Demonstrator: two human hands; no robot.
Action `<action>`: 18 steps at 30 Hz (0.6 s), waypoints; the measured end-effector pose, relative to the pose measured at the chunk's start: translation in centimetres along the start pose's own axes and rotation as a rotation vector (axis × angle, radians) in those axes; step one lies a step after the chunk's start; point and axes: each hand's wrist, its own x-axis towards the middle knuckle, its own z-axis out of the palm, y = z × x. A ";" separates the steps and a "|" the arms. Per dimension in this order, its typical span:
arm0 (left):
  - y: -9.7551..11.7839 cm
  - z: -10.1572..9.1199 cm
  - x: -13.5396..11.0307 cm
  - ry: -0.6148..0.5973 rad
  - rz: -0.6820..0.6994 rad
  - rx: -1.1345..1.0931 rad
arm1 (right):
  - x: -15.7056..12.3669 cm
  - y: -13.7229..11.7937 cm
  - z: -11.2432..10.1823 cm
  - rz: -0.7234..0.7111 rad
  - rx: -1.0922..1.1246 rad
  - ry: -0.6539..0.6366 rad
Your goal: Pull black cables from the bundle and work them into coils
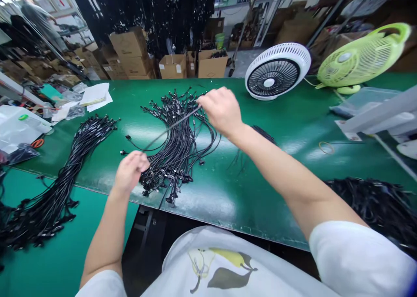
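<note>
A single black cable (172, 126) runs taut between my two hands, over a loose pile of black cables (177, 145) with small connectors at both ends. My left hand (130, 171) is closed on its lower end, near the pile's front left side. Farther out and higher, my right hand (221, 110) grips the other end, fingers wrapped round it. The connectors on the held cable are hidden in my fingers.
A long bundle of black cables (74, 158) lies to the left. More dark cables (374, 205) are heaped at the right. Thin black ties (263, 134) lie near my right forearm. A white fan (269, 83) and a green fan (361, 58) stand at the back right of the green table (208, 201).
</note>
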 end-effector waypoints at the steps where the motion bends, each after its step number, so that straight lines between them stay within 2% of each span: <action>1: 1.7 -0.1 -0.6 -0.034 0.019 -0.191 | 0.2 0.8 -0.7 0.076 -0.008 0.035; 3: 4.2 -0.5 -1.8 -0.111 0.079 -0.412 | 0.1 2.3 -1.7 0.202 -0.015 0.002; 5: 5.0 -0.4 -2.9 -0.175 0.018 -0.386 | -0.7 3.0 -2.3 0.273 -0.001 -0.117; 7: 4.3 0.4 -3.7 -0.188 -0.132 -0.230 | -2.5 2.5 -2.9 0.312 -0.009 -0.247; 9: 2.8 1.8 -4.1 -0.145 -0.261 -0.134 | -5.0 1.0 -3.8 0.315 -0.046 -0.368; 11: 1.1 3.4 -4.0 -0.063 -0.297 -0.144 | -7.7 -1.1 -4.9 0.268 -0.067 -0.464; 13: -0.5 5.1 -3.5 0.004 -0.259 -0.134 | -10.3 -3.3 -6.1 0.208 -0.058 -0.544; 15: -1.8 7.0 -3.1 -0.004 -0.174 -0.006 | -12.4 -5.3 -7.2 0.140 0.007 -0.661; 18: -3.4 10.5 -3.0 -0.168 0.047 0.396 | -13.9 -7.7 -8.4 0.047 0.248 -0.815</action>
